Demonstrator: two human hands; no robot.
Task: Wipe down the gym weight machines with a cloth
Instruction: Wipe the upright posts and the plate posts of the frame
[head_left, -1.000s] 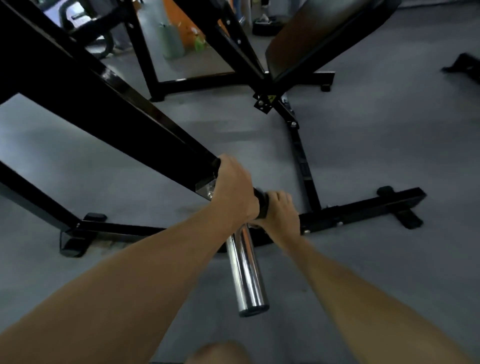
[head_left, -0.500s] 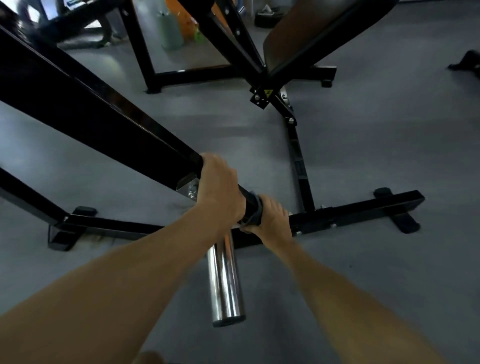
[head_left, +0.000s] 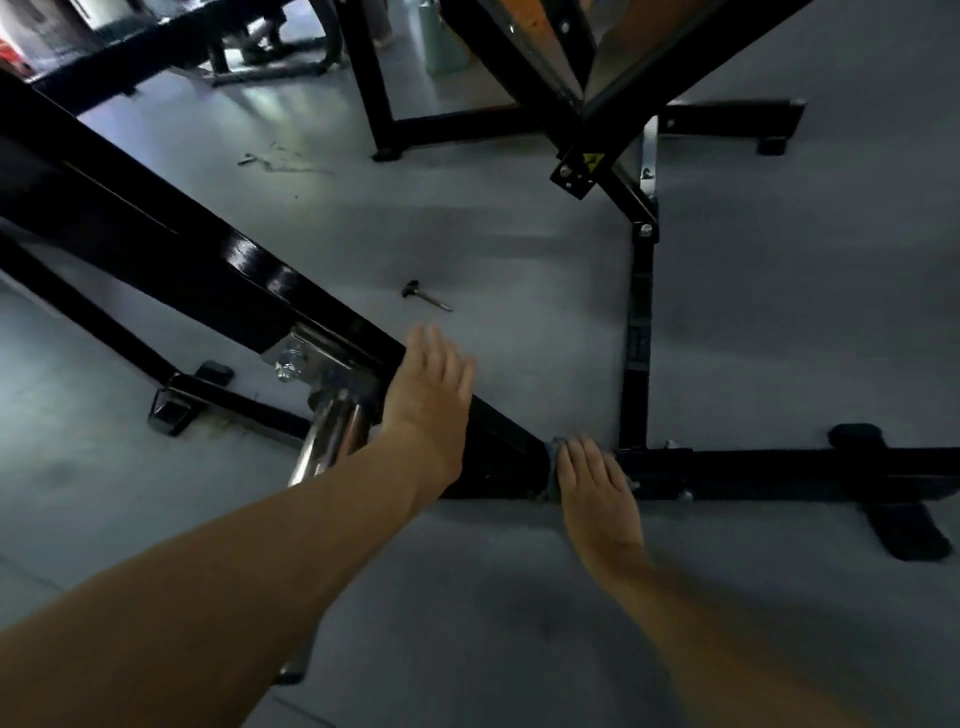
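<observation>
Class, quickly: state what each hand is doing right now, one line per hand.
Left hand: open, fingers straight, resting against the black beam.
Right hand: open, flat, pressing the cloth on the beam's end.

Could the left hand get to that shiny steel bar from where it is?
Probably yes. The left hand lies open on the black beam, right beside the steel bar, and nothing sits between them.

Loose bolt (head_left: 426, 297) on grey floor (head_left: 779, 322); pale green bin (head_left: 447, 47) far back.
</observation>
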